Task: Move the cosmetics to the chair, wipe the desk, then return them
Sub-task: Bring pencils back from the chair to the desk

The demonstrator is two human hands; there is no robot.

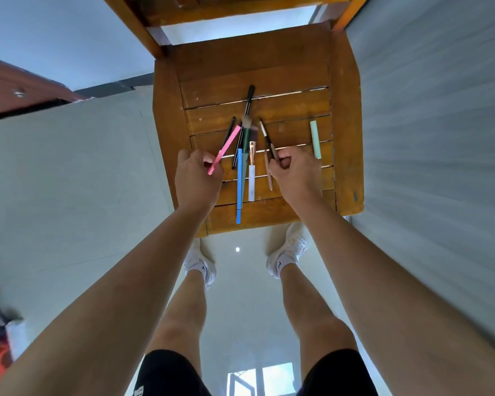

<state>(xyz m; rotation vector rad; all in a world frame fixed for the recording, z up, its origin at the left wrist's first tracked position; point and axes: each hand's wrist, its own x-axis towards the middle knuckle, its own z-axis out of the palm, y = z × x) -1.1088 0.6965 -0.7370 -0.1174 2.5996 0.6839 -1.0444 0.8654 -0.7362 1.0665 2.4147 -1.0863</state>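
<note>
Several cosmetics lie on the slatted seat of a wooden chair point(346, 115). My left hand point(196, 178) pinches a pink pencil point(226, 147) at its near end. My right hand point(296, 172) grips a thin brown brush point(266, 135) by its handle. Between the hands lie a long blue pencil point(239, 184), a white-handled flat brush point(251, 172), a fluffy green-handled brush point(246, 130), a black pen point(249, 100) and a tan pencil point(269, 178). A mint green stick point(315, 140) lies apart at the seat's right side.
The chair stands on a pale tiled floor point(69, 181), its backrest point(229, 10) at the far side. My feet in white shoes point(292, 247) are just before the chair's front edge. A reddish wooden piece of furniture point(17, 90) is at the left.
</note>
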